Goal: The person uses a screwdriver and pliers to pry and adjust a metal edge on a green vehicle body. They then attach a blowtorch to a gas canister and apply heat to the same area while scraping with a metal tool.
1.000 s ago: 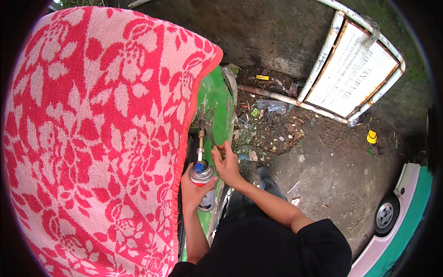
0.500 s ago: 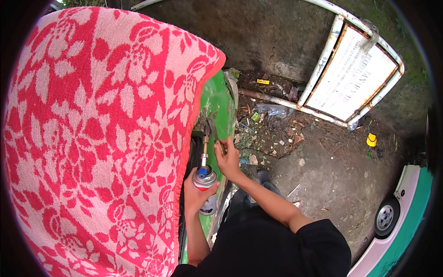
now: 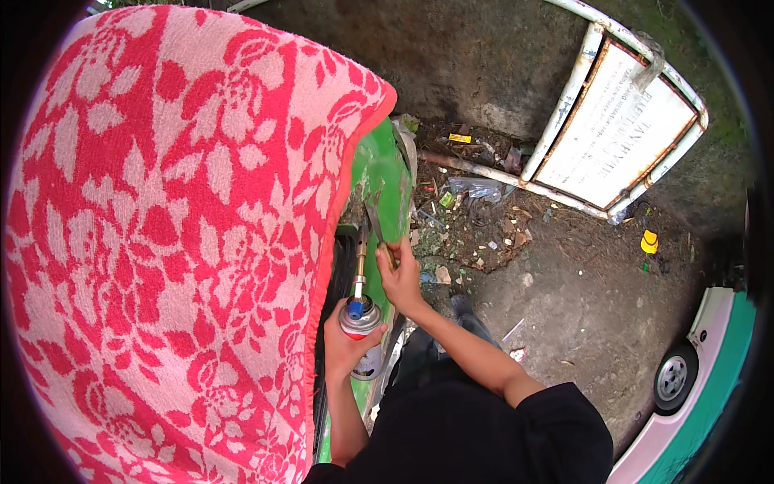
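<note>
My left hand [image 3: 345, 348] is wrapped round the canister of a blowtorch [image 3: 368, 365], which has a blue knob and a long metal nozzle pointing away from me. The nozzle's tip is close to a worn, bare patch on a green painted panel [image 3: 393, 173]; I cannot make out a flame. In my right hand [image 3: 401, 281], just right of the nozzle, is a scraper [image 3: 374, 226] with a thin metal blade. The blade's tip lies at the panel's scuffed area, beside the nozzle. My right fingers partly hide the scraper's handle.
A red and pink floral blanket [image 3: 177, 226] covers the left side, its edge along the panel. Ahead right, a white framed sign [image 3: 617, 129] leans by a wall. Litter [image 3: 480, 189] lies on the ground. A pink and teal vehicle [image 3: 701, 379] stands at lower right.
The blowtorch has shifted very slightly toward me and to the right. The scraper's blade has turned more edge-on beside the nozzle. Both hands keep their holds.
</note>
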